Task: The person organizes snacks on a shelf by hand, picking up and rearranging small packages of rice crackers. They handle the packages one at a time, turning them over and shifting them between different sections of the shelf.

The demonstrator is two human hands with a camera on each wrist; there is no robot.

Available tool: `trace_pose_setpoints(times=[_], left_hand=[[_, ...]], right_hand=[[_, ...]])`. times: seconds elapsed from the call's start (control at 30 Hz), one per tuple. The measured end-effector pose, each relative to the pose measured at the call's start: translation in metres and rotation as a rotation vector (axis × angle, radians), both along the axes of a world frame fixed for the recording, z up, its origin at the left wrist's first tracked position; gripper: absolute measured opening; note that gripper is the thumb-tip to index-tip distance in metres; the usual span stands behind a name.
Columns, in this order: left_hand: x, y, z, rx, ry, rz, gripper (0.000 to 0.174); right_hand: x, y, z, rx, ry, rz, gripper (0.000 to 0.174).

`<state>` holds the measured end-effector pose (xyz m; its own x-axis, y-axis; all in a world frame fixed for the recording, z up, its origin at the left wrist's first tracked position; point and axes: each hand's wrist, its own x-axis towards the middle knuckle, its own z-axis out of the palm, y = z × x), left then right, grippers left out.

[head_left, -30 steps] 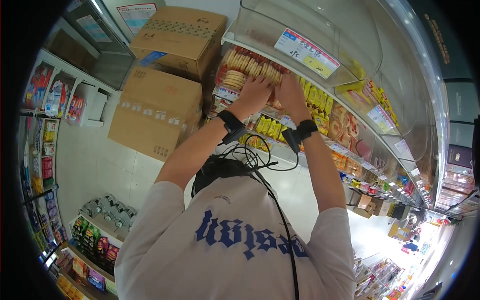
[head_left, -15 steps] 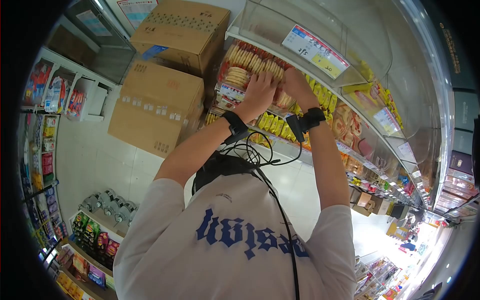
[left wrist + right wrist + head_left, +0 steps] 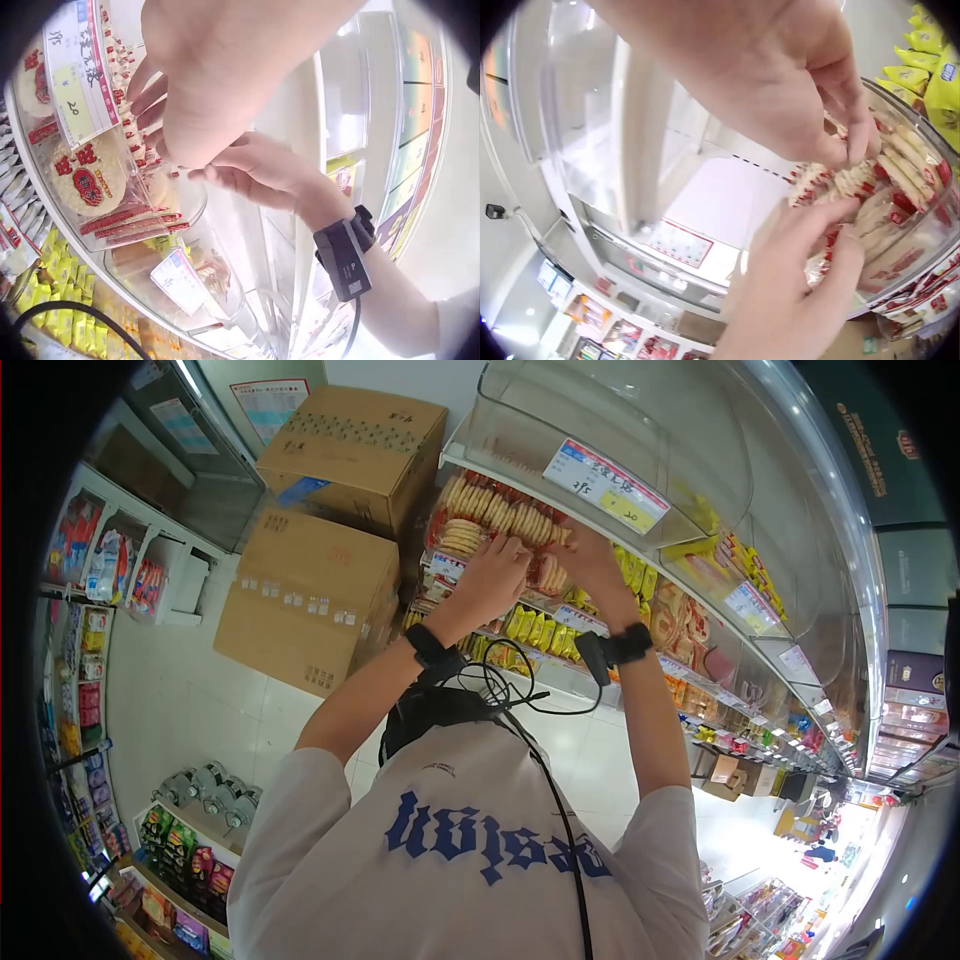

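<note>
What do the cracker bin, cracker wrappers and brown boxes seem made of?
Cracker bin: probably clear, glossy plastic; contents show through its wall.
Cracker wrappers: likely thin, shiny film; see-through, with red print.
Brown boxes: apparently matte cardboard; dull faces, folded edges.

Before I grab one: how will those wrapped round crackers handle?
The wrapped crackers look thin and disc-shaped, so likely light but apt to crack if squeezed hard. Their shiny film may make them slippery. Many stand on edge in rows, so neighbours could tip once one leaves.
</note>
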<state>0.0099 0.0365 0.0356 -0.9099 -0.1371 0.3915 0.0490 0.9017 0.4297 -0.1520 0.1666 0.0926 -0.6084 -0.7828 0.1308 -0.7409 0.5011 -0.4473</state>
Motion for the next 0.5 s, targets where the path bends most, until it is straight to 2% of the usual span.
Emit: trace_pose_setpoints(times=[0.03, 0.13, 0.23, 0.43, 0.5], left_hand=[[0.004, 0.001, 0.002, 0.026, -0.001, -0.024, 0.039], [0.012, 0.003, 0.006, 0.005, 0.046, -0.130, 0.046], [0.018, 0.009, 0.008, -0.009, 0.072, -0.155, 0.051], [0.021, 0.011, 0.002, -0.159, 0.052, -0.160, 0.062], [0.019, 0.015, -0.001, -0.212, 0.042, -0.170, 0.064]], right_hand=[[0.002, 0.006, 0.008, -0.055, -0.013, 0.010, 0.041], [0.014, 0.018, 0.027, 0.305, -0.092, -0.020, 0.044], [0.038, 0.030, 0.017, 0.389, 0.031, 0.012, 0.044], [0.056, 0.037, 0.026, 0.473, -0.077, -0.006, 0.047], [0.061, 0.036, 0.033, 0.477, -0.096, -0.019, 0.053]])
